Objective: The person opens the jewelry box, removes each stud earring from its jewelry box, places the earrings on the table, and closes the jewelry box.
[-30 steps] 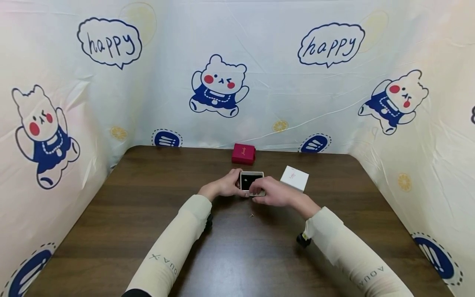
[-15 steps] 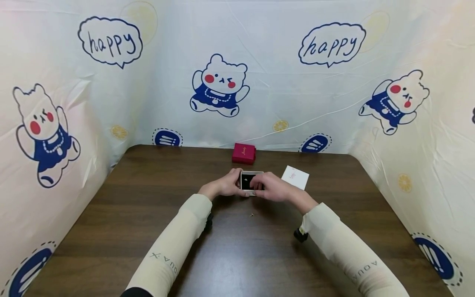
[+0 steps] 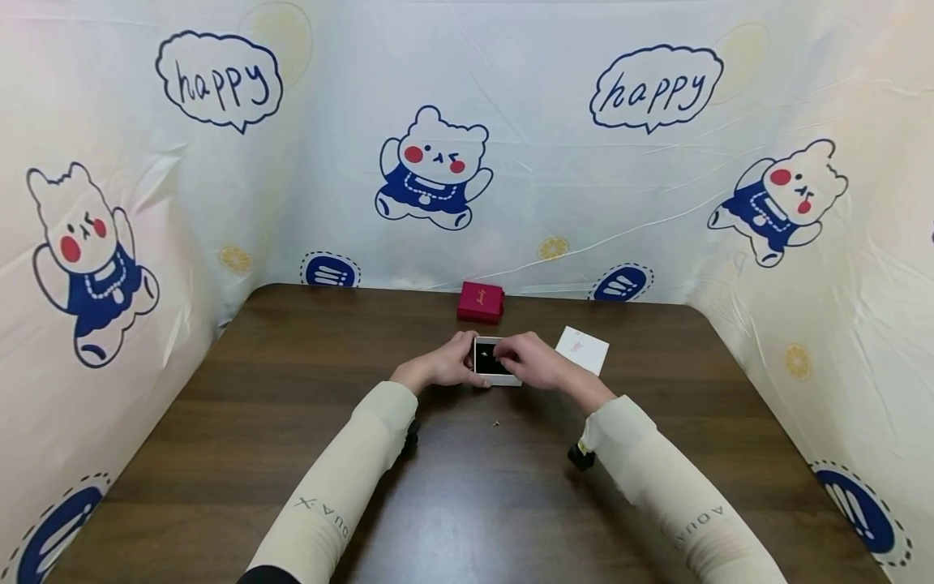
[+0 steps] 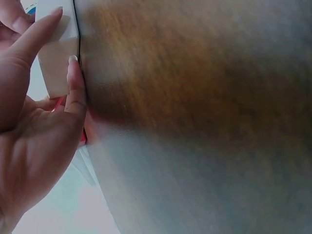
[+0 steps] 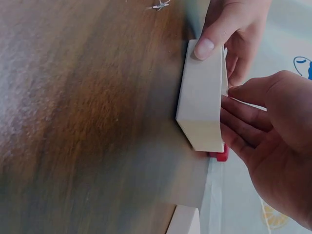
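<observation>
A small white jewelry box (image 3: 499, 380) with a black insert (image 3: 483, 363) lies open at the table's middle. A tiny star-shaped piece (image 3: 485, 354) shows against the black. My left hand (image 3: 447, 362) grips the box's left end, its thumb (image 5: 204, 48) against the near wall. My right hand (image 3: 536, 361) reaches over the right side, fingers bent down into the box. Whether those fingertips pinch anything is hidden behind the rim. Another tiny star-shaped piece, metallic and resembling a stud earring (image 5: 161, 5), lies on the table in front of the box.
A white lid (image 3: 582, 349) with faint red lettering lies just right of the box. Farther back sits a red box (image 3: 480, 302) with gold script. Printed cloth (image 3: 540, 162) hangs around the brown wooden table (image 3: 328, 341).
My right hand has shifted slightly back, its fingers moving from the box's front edge to over the black insert. My left hand and the box have stayed in place.
</observation>
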`<state>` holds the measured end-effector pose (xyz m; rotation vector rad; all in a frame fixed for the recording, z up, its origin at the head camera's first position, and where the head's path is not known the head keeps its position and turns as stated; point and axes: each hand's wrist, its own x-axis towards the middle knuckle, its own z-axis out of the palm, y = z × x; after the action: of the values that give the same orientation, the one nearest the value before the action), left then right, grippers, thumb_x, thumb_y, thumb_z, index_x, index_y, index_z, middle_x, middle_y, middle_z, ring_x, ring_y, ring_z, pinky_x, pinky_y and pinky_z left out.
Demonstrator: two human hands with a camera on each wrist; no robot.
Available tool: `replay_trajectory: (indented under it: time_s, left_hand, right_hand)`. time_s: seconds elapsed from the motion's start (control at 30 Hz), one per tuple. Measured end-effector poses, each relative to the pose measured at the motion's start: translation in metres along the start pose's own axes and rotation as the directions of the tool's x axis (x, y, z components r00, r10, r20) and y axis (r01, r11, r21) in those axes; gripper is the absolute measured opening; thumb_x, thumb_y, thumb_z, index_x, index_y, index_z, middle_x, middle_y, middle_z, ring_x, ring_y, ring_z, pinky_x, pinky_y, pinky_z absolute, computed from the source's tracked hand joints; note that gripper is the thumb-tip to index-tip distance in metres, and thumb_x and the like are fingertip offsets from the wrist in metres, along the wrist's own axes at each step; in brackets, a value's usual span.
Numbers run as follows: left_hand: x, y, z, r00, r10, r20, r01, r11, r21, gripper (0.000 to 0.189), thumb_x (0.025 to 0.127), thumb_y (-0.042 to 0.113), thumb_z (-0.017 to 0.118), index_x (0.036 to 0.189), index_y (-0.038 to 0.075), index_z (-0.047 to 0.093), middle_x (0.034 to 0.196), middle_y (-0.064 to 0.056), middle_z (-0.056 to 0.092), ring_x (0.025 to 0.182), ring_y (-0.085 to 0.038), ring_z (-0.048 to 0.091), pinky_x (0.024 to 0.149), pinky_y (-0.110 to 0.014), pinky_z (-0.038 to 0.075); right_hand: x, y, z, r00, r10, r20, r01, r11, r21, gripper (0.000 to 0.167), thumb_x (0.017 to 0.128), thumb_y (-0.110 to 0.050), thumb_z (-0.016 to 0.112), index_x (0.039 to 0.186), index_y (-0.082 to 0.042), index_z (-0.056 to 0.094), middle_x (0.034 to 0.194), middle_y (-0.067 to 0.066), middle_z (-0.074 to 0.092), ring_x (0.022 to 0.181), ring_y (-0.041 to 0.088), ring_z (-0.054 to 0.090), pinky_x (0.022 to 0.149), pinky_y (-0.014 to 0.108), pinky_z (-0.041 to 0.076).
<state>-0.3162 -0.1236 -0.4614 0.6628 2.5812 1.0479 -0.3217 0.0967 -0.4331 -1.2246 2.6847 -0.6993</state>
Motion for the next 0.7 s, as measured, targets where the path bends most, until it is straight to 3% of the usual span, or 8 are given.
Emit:
replay_trajectory:
  time_s: [0.7]
  left_hand:
    - [-0.002,0.0,0.0,1.0,-0.022,0.01,0.021,1.0,0.006,0.076,0.085,0.03,0.084,0.138,0.002,0.038,0.123,-0.014,0.042,0.112,-0.024,0.043,0.094,-0.036,0.041]
  right_hand:
    - [0.019,0.001,0.007,0.995,0.1,0.003,-0.1,0.995,-0.018,0.024,0.095,0.0,0.067,0.117,0.004,0.071,0.105,0.014,0.075,0.095,0.021,0.071,0.089,0.038,0.057]
